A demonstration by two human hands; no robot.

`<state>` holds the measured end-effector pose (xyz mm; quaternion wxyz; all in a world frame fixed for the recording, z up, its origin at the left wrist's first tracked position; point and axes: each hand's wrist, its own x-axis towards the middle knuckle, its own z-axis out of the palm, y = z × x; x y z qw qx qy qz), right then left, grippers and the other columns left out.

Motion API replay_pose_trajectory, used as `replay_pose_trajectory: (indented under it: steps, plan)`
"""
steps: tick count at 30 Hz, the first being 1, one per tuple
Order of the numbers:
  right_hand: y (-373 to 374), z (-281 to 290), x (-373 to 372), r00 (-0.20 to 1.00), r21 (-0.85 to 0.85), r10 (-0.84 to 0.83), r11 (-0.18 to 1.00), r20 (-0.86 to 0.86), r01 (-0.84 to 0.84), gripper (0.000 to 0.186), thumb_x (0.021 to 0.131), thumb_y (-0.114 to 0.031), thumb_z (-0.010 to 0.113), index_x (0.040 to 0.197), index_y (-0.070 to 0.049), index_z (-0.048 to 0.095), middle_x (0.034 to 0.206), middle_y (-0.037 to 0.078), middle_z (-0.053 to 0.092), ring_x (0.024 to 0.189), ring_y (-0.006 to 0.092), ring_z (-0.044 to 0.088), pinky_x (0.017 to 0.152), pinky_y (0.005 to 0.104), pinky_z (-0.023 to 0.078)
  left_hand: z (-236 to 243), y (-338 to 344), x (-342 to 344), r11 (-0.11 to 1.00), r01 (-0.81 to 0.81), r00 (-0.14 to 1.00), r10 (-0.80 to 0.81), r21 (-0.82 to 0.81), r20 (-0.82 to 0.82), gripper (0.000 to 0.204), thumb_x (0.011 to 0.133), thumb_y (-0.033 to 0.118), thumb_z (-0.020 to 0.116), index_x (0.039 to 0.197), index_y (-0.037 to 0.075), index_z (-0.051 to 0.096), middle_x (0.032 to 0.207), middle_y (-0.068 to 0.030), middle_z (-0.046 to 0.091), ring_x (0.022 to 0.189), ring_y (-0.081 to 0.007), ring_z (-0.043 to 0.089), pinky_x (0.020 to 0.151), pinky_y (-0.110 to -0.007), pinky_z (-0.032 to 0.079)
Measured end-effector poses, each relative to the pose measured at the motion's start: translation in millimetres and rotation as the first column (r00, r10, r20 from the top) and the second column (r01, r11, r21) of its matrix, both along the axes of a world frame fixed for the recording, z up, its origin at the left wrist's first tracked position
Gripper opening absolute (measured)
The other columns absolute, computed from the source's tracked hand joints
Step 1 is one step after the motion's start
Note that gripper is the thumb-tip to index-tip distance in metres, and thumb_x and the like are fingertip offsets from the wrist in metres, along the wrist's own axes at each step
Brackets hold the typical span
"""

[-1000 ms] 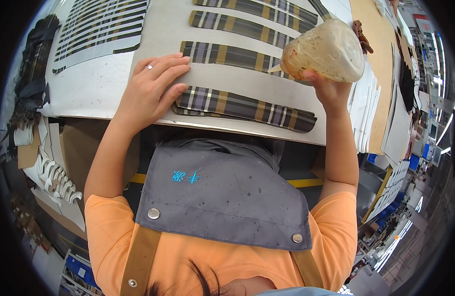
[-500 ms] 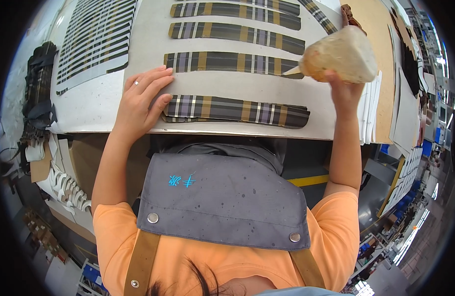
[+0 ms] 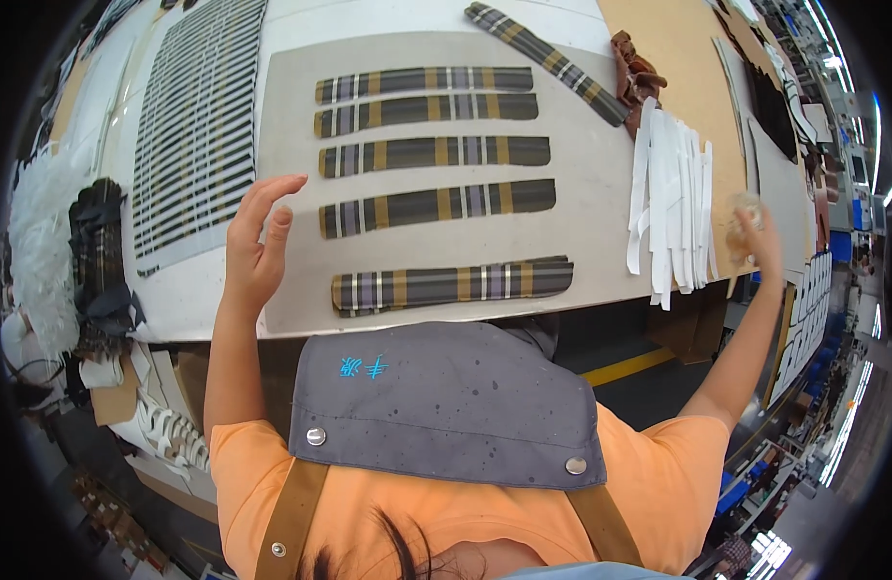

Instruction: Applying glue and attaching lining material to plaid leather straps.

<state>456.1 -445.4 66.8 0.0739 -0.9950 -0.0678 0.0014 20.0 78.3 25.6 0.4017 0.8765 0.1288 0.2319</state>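
My left hand (image 3: 260, 234) is raised above the table's left part, fingers apart and holding nothing, near the ends of the plaid strips. Several dark plaid fabric strips lie in a column before me. The closest plaid strip (image 3: 453, 286), by the table edge, looks like a small stack. Above it is another plaid strip (image 3: 438, 209), lying by itself. Out at the table's right edge, my right hand (image 3: 765, 246) grips a cloudy, pale squeeze bottle (image 3: 744, 215) with a thin nozzle pointing down. The fingers partly cover the bottle.
A bundle of white strips (image 3: 670, 208) lies right of the plaid ones. Behind it are a crumpled brown cloth (image 3: 636, 72) and a slanting plaid bundle (image 3: 552, 66). A striped plaid sheet (image 3: 199, 126) covers the left side. Dark fabric (image 3: 102, 261) hangs at far left.
My right hand has carried the bottle from the strip's right end out to the table's right edge. My left hand has lifted off the strips. The view has shifted, showing more of the table.
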Motion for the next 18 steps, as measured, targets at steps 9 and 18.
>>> replay_pose_trajectory:
  steps: [9,18]
  plan:
    - [145,-7,-39,0.84,0.123,0.361,0.889,0.405,-0.441,0.036,0.09,-0.033,0.057,0.107,-0.002,0.064,0.102,0.019,0.065,0.098,0.0353,0.061,0.084,0.0389,0.048,32,-3,100,0.951,0.268,0.962,-0.254,0.154,-0.1,0.026,0.091,0.008,0.052,0.116,0.004,0.06,0.109,-0.0113,0.063,0.102,-0.0276,0.056,0.094,-0.036,0.04]
    - [207,-26,-67,0.898,-0.073,0.438,0.898,0.043,-0.435,0.033,0.087,-0.032,0.059,0.08,0.0,0.061,0.081,0.019,0.064,0.073,0.0358,0.063,0.065,0.0426,0.05,22,-7,117,0.887,0.409,0.91,-0.379,0.214,-0.169,0.025,0.09,0.01,0.054,0.113,0.004,0.061,0.116,-0.0113,0.063,0.105,-0.0275,0.056,0.096,-0.038,0.037]
